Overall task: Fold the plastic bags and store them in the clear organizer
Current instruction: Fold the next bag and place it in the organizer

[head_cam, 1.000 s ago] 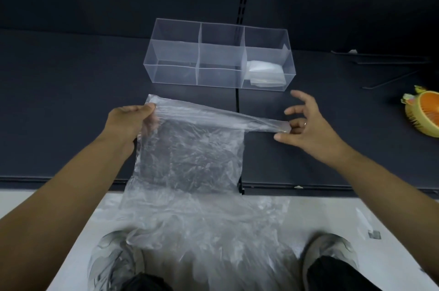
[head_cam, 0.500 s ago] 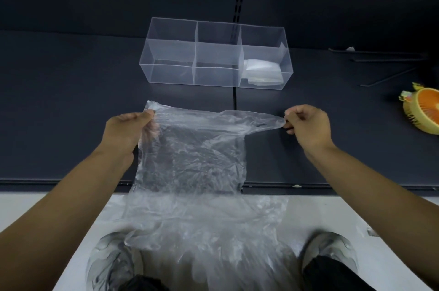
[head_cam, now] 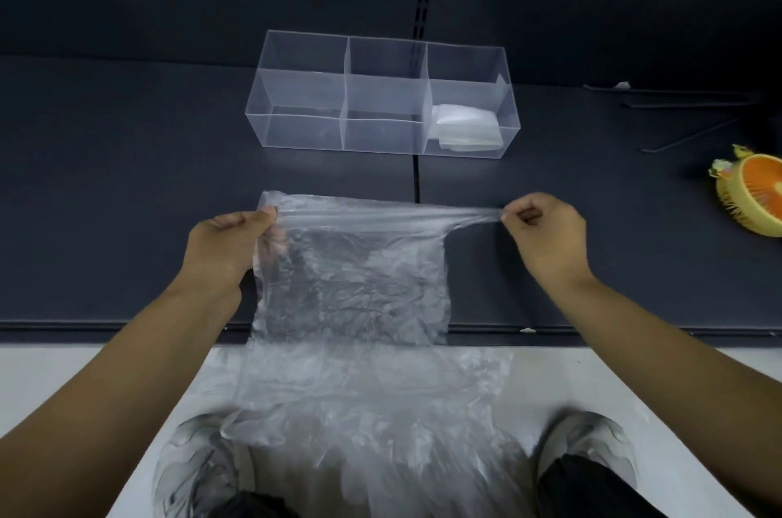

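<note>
Over dark shelf (head_cam: 127,179), before clear organizer (head_cam: 304,94); pinching plastic bag (head_cam: 355,289) taut by its top edge between left hand (head_cam: 228,242) and right hand (head_cam: 546,234).

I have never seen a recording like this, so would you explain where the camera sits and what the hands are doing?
There is no machine: a person works bare-handed, and the camera is worn on their head, looking down. The left hand and right hand each hold the top edge of a clear plastic bag, stretched between them; its lower part hangs past the dark table. Behind stands the clear organizer, with a folded bag in its right-hand compartment. A yellow-orange object lies at the right.
</note>
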`<state>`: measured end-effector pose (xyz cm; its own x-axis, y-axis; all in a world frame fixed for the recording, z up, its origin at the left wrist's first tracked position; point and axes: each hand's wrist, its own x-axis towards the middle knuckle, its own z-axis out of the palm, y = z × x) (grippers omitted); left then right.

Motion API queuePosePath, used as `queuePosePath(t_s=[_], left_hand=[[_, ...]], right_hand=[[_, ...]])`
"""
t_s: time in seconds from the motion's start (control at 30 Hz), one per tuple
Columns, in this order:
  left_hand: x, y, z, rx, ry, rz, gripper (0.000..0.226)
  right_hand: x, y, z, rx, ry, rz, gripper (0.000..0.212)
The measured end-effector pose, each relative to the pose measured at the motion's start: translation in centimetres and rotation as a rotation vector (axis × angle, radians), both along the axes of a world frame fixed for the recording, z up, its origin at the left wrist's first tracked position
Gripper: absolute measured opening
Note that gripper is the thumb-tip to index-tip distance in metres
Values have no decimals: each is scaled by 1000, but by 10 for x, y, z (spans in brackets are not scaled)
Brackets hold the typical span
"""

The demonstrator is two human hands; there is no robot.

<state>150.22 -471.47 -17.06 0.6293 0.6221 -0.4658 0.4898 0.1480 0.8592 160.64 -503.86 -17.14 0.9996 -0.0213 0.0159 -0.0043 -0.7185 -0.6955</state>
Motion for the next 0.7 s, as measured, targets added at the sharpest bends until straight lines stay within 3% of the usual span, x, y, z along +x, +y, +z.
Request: queuePosePath(t_s=[0.13, 0.23, 0.33, 0.43, 0.53, 0.7], left_hand=[[-8, -14, 0, -9, -2, -23, 31], [-14, -23, 2, -41, 8, -11, 28], [-24, -33, 5, -88, 11, -17, 31], [-32, -41, 5, -128, -5, -23, 35], [-30, -33, 7, -154, -2, 60, 16], [-17, -11, 10, -134, -28, 105, 11]], right_hand=[[11, 6, 14, 476, 136, -202, 21], [17, 10, 27, 817, 287, -323, 17], [21, 11, 36, 995, 393, -395, 14], [19, 12, 40, 1100, 508, -422, 16], [17, 10, 43, 1114, 682, -387, 13], [10, -7, 43, 901, 999, -19, 6]])
